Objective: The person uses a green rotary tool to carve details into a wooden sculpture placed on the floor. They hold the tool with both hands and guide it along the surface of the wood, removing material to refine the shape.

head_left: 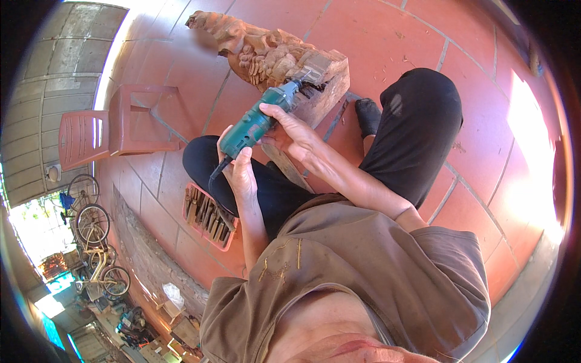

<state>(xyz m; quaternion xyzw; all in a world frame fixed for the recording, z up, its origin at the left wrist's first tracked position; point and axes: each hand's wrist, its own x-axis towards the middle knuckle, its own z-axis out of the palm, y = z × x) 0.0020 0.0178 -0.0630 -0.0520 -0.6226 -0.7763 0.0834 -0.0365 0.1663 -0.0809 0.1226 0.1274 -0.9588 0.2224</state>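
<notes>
A green die grinder point(249, 127) with a grey metal nose is in both my hands, over my bent legs. My left hand point(239, 172) closes around its rear end, where a dark cord comes out. Nearer the nose, my right hand point(292, 130) grips the body from the right, thumb on top. The grinder's tip meets the near end of a carved wooden block point(266, 54), at a dark hollow in the wood. Whether the bit is turning cannot be seen. Dense relief covers the block's top, and one patch at its far left end is blurred.
A pink basket point(226, 247) of wooden-handled tools point(209, 216) sits by my left leg. Left of the carving is a reddish-brown plastic chair point(130, 121). Bicycles point(94, 224) and a long timber point(142, 239) lie further left. Wood chips dot the red tiled floor point(375, 36).
</notes>
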